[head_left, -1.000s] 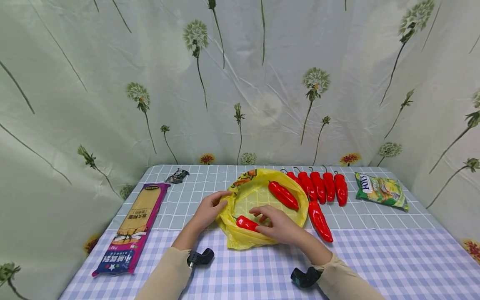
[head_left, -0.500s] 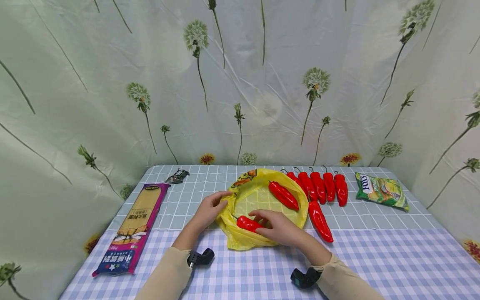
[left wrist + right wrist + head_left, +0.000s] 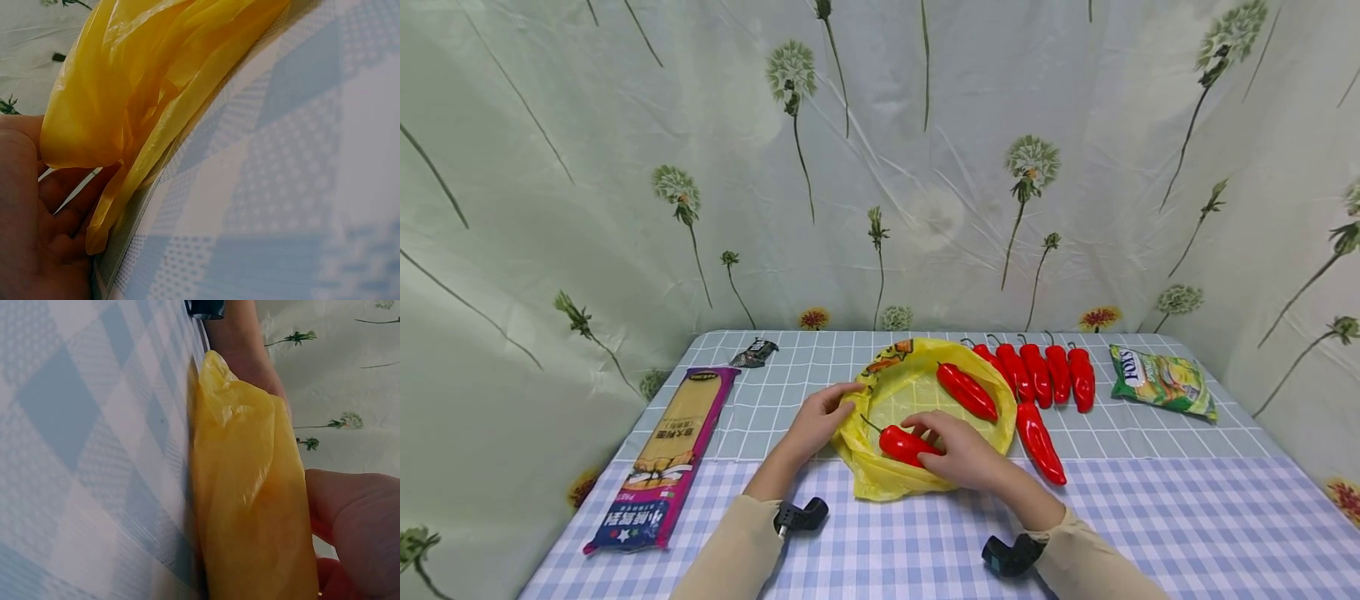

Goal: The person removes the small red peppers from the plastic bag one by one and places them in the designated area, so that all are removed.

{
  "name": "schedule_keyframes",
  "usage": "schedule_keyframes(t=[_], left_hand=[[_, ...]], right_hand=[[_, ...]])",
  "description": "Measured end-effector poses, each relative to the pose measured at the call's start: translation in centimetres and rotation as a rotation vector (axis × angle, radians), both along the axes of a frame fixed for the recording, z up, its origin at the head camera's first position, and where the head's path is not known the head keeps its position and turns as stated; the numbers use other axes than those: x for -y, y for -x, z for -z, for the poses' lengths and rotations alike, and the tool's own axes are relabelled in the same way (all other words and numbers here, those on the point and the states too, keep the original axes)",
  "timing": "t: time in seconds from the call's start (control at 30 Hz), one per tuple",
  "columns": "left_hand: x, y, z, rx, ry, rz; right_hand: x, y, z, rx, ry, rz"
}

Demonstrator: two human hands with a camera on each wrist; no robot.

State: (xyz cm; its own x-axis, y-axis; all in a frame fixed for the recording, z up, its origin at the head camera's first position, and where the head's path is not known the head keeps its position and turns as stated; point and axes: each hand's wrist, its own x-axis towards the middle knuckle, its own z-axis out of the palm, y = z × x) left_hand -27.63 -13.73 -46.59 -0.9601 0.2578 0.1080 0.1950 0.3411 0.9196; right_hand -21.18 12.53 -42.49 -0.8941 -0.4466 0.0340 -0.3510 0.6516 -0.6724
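Note:
In the head view a yellow plastic bag [image 3: 880, 483] lies spread at the middle of the table, its mouth facing up. My left hand [image 3: 822, 414] is at its left rim; in the left wrist view the bag's edge [image 3: 87, 137] passes between thumb and fingers. Inside the near part of the bag, my right hand [image 3: 958, 450] grips a glossy red pepper [image 3: 901, 444] by its right end, its thin green stem pointing up-left. A second red pepper [image 3: 967, 392] rests in the bag farther back. The bag's near side hides most of the held pepper in the right wrist view.
Several red peppers [image 3: 1036, 375] lie in a row behind the bag to the right, and one more pepper [image 3: 1041, 443] lies right beside it. A pasta packet [image 3: 662, 458] is at left, a small black packet [image 3: 755, 352] behind it, a green candy bag [image 3: 1163, 383] at right.
The pepper in my right hand has risen a little and shifted right, so more of its body and stem shows. My left hand and the bag stay where they were.

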Motion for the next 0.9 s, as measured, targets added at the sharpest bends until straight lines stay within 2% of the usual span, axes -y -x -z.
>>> schedule_keyframes(t=[0.27, 0.43, 0.7, 0.9], left_hand=[[0.0, 0.0, -0.1, -0.004, -0.011, 0.012], [0.0, -0.1, -0.2, -0.009, -0.006, 0.009], [0.0, -0.1, -0.2, -0.001, -0.007, 0.008], [0.0, -0.2, -0.3, 0.005, -0.013, 0.013]], right_hand=[[-0.6, 0.2, -0.7, -0.005, 0.115, 0.069], [-0.9, 0.2, -1.4, -0.046, 0.157, 0.08], [-1.6, 0.5, -2.2, -0.124, 0.169, 0.074], [-2.3, 0.6, -2.9, -0.13, 0.174, 0.094]])
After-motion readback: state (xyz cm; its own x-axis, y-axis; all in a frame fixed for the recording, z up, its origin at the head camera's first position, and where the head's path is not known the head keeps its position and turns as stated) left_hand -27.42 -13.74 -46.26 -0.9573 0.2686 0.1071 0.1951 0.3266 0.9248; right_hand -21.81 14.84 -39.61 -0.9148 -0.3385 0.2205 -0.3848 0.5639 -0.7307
